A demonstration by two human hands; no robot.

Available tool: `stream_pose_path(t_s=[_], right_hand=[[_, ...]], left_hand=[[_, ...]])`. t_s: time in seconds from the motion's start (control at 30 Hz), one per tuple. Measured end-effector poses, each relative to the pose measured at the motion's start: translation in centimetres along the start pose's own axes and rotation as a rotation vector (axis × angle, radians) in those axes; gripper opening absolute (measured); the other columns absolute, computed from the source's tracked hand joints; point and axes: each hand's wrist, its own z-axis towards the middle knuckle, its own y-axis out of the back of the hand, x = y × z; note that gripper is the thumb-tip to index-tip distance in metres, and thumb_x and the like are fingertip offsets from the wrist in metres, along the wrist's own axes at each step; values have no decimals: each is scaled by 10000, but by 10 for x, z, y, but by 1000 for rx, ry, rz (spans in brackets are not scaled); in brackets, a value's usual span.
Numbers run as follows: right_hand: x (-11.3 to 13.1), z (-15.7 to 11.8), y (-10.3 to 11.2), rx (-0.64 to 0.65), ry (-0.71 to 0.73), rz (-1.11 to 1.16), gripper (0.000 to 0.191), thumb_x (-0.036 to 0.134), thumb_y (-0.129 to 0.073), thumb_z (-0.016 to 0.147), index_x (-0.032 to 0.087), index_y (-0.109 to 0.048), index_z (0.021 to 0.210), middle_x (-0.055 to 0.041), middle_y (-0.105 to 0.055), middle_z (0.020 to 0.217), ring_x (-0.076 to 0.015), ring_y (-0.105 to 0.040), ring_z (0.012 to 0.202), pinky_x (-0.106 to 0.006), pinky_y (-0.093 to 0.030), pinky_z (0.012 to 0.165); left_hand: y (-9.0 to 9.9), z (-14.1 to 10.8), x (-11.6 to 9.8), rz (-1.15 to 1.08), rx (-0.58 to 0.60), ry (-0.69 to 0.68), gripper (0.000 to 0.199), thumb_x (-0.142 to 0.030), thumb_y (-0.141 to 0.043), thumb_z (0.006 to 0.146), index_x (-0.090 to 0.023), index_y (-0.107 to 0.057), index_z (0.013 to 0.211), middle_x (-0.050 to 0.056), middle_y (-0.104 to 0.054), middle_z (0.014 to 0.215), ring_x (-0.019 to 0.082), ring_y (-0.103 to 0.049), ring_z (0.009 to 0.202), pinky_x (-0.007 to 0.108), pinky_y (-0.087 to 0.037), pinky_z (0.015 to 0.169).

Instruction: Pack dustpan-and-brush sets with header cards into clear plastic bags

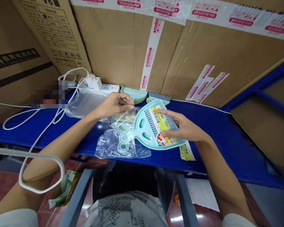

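Note:
My right hand (181,126) grips a mint-green dustpan (143,127), tilted above the table, its fingers and thumb across the label card. A brush with grey bristles (150,121) lies nested in the pan under the yellow-and-white label card (164,127). My left hand (117,104) is closed in a pinch at the top edge of a clear plastic bag (139,110). The bag reaches over the pan's handle side. Below it, on the table, rests another clear bag (104,148) with mint ring-shaped handle ends (123,142) showing through the plastic.
Stacked dustpans (133,93) and a brush (159,96) sit at the back of the blue table (210,132). Clear bags (85,102) lie at left, beside a power strip (111,88) and white cables (41,135). Another label card (187,152) rests near the front edge. Cardboard (123,47) walls the back.

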Motion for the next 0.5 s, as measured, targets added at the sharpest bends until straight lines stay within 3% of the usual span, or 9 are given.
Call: stream_pose_path(t_s=[0.17, 0.27, 0.43, 0.5], right_hand=[[-20, 12, -22, -156, 137, -16, 886, 424, -963, 793, 323, -606, 1597, -89, -656, 1551, -356, -685, 1326, -518, -610, 1107], [-28, 18, -37, -205, 202, -25, 905, 418, -943, 830, 348, -548, 1641, -76, -604, 1624, -374, -606, 1448, -578, -529, 1213], [-37, 28, -48, -376, 266, 47, 899, 444, -947, 824, 338, -560, 1629, -62, -552, 1680, -367, -528, 1535, -585, -430, 1305], [-40, 32, -47, -388, 265, 92, 902, 459, -953, 812, 335, -570, 1620, -61, -553, 1679, -364, -526, 1536, -577, -434, 1306]], left_hand=[[-19, 0, 0, -60, -247, -85, 273, -412, -870, 857, -182, -727, 893, 40, -739, 713, 144, -699, 571, 239, -546, 494], [-27, -3, -4, 55, -385, -198, 239, -416, -841, 885, -190, -762, 881, 62, -798, 847, 161, -750, 714, 265, -608, 629], [-13, -7, -18, 182, -412, -304, 302, -477, -736, 996, -196, -812, 1078, 83, -854, 1039, 202, -805, 948, 337, -643, 929], [-5, -8, -22, 180, -423, -338, 340, -485, -715, 1015, -192, -806, 1160, 95, -853, 1135, 229, -804, 1073, 371, -621, 1022]])
